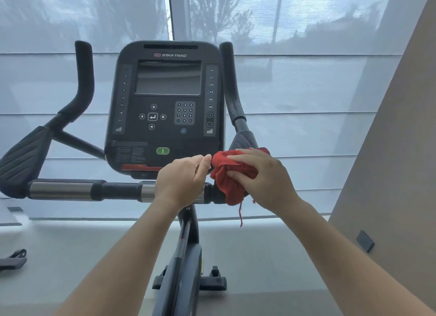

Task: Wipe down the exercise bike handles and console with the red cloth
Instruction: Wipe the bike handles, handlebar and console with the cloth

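While my right grip (pixel 264 174) curls over the bunched red cloth (pixel 230 176), holding it against the base of the right handle (pixel 232 84) just right of center, my left grip (pixel 182 180) sits beside it on the crossbar (pixel 61 190), thumb nearly touching the cloth, fingers curled. I cannot tell whether they wrap the bar. Just above rises the console (pixel 165 103). Leftward the crossbar runs bare, and a wall (pixel 389 150) fills the far right.

Bike front, frame ctr
Console (pixel 165 108) upper ctr btwn handles (pixel 83 79); crossbar (pixel 61 190) below; cloth (pixel 232 167) on bar's rt end.
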`<state>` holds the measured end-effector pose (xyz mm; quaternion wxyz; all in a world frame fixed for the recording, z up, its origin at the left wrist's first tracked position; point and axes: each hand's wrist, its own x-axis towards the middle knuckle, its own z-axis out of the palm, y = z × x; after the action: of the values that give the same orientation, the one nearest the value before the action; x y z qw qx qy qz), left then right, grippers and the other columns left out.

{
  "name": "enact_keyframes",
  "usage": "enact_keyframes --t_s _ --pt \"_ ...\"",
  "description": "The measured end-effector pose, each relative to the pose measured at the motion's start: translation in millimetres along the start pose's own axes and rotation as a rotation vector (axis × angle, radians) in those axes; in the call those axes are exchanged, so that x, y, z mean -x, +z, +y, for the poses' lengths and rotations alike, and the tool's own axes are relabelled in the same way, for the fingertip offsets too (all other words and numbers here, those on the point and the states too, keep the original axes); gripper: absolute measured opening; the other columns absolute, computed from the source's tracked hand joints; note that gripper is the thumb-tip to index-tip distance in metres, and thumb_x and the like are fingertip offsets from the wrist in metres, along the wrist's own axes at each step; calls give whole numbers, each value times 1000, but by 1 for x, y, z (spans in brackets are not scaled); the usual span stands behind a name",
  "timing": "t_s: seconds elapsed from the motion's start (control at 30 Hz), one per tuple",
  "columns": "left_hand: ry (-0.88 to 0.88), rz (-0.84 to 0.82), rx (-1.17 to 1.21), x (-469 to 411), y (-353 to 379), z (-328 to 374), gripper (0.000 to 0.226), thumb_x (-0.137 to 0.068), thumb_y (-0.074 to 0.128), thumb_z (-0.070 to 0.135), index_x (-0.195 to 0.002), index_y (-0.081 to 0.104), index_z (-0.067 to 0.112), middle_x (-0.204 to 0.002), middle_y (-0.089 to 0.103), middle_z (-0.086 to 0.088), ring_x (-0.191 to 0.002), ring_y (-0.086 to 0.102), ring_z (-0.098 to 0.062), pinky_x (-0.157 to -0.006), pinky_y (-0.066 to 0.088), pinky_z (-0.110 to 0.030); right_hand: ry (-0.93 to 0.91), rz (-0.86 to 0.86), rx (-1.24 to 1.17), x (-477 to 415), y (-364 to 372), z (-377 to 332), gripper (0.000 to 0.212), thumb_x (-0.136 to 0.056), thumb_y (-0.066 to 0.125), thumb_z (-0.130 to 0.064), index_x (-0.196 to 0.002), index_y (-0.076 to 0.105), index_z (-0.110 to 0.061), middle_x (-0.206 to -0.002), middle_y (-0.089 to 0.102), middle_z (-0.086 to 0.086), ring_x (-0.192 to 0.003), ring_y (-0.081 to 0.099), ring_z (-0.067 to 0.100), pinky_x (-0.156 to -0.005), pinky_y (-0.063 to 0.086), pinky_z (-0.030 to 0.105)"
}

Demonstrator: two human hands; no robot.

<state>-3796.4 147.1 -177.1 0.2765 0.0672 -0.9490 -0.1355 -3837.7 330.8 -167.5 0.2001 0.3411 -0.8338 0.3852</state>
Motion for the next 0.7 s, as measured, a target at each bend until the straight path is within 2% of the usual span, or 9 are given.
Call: enact_keyframes --t_s 0.13,0.3,0.43,0.53,0.7 --pt "-6 -23 -46 1 -2 3 44 -97 28 44 -76 58 20 -70 64 3 -71 59 -25 -55 39 -31 -2 -30 -42 -11 -4 5 30 -80 69 -26 -110 68 -28 -118 64 -11 -113 55 7 -99 39 21" --pt "-27 -29 -41 1 -2 1 45 -97 25 46 -82 61 24 -75 67 4 -74 61 -24 -59 44 -32 40 34 -29 -9 6 -1 30 -84 65 -24 -114 66 -26 -122 61 -8 -117 51 11 -100 37 25" --pt "-39 -34 -17 0 -2 2 43 -97 26 44 -85 62 24 -77 67 5 -77 60 -21 -60 44 -32 59 44 2 10 4 -1 33 -84 66 -26 -118 63 -28 -127 59 -9 -122 46 8 -96 31 13" --pt "-51 -33 3 1 -4 3 41 -97 27 45 -89 62 25 -79 67 8 -79 60 -20 -60 41 -30 84 40 -29 -3 -1 1 33 -82 68 -23 -115 65 -29 -124 62 -6 -118 54 12 -99 38 22" --pt "-70 -46 17 2 -10 8 33 -97 31 44 -105 58 29 -88 63 12 -76 48 -13 -60 33 -28 166 72 -2 -24 -4 -1 32 -82 67 -26 -112 65 -37 -112 69 -8 -102 62 16 -88 46 28"
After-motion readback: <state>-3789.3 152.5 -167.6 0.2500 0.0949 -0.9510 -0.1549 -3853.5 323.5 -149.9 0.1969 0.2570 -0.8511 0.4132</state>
